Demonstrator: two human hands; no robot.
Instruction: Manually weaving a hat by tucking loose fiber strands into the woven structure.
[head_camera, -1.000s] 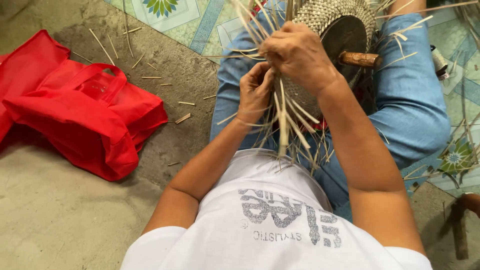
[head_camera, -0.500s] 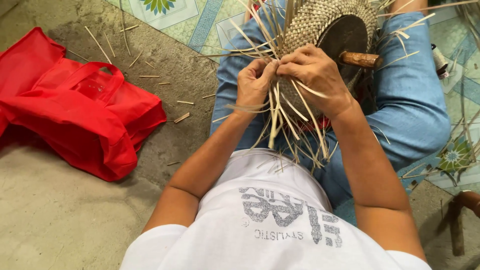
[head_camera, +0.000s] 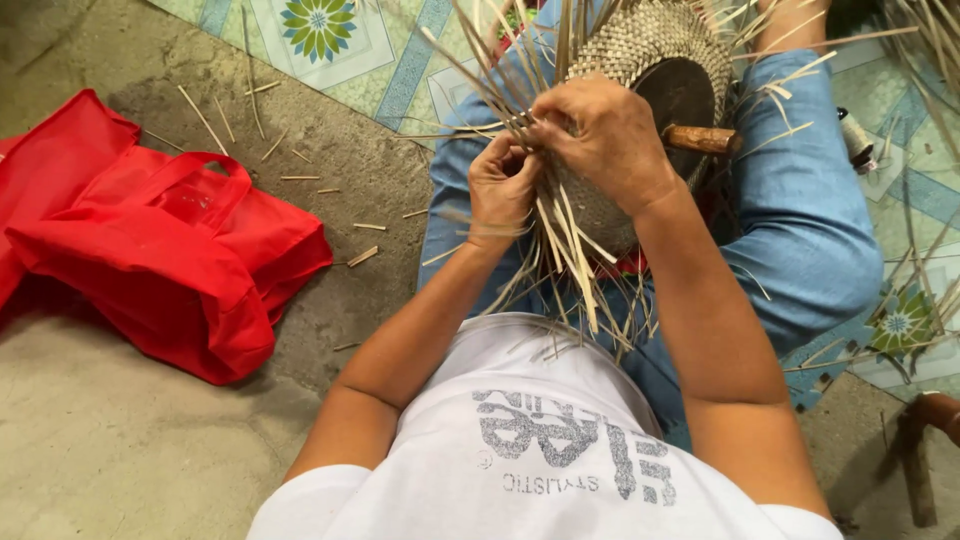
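Shifted closer together since the earlier frame: left hand (head_camera: 503, 185) and right hand (head_camera: 607, 140), both with fingers pinched on thin bamboo strips (head_camera: 570, 250) at the rim of a half-woven basket (head_camera: 640, 50) (resting on the lap, over blue jeans (head_camera: 810, 230)). Well apart, lying left: red fabric bag (head_camera: 170, 250) on concrete floor (head_camera: 100, 450).

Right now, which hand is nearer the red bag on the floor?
Left. The left hand pinches strips at the woven basket, on the side toward the red bag but well apart from it. The right hand grips the basket's weave farther away.
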